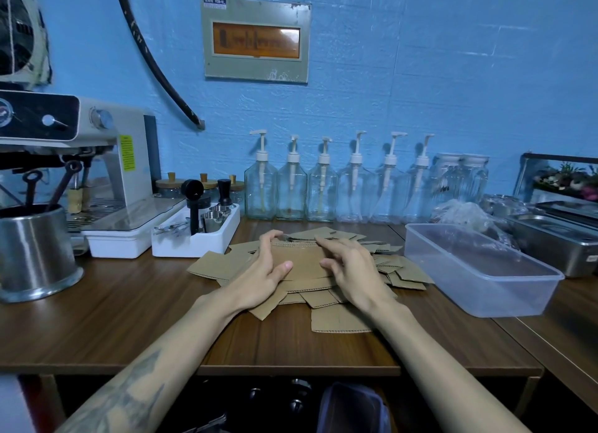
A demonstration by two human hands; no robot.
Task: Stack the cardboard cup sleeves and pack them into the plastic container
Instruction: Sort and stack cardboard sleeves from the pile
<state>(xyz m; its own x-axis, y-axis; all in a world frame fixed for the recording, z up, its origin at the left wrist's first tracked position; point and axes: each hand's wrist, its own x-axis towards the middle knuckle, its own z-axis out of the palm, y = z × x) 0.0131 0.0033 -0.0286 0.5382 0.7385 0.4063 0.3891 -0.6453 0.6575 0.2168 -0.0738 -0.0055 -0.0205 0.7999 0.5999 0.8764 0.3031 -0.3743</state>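
Both hands [259, 267] [351, 272] gripping sleeve stack [304, 258]

Wall panel [255, 39] has a small label strip top-left, print too blurred to make out. Yellow sticker [126, 153] on the espresso machine [97, 148] carries lines of text, also too small. Nothing else lettered.

Both hands, left [262, 271] and right [351, 271], hold a sleeve stack [304, 259] over scattered sleeves [339, 319].
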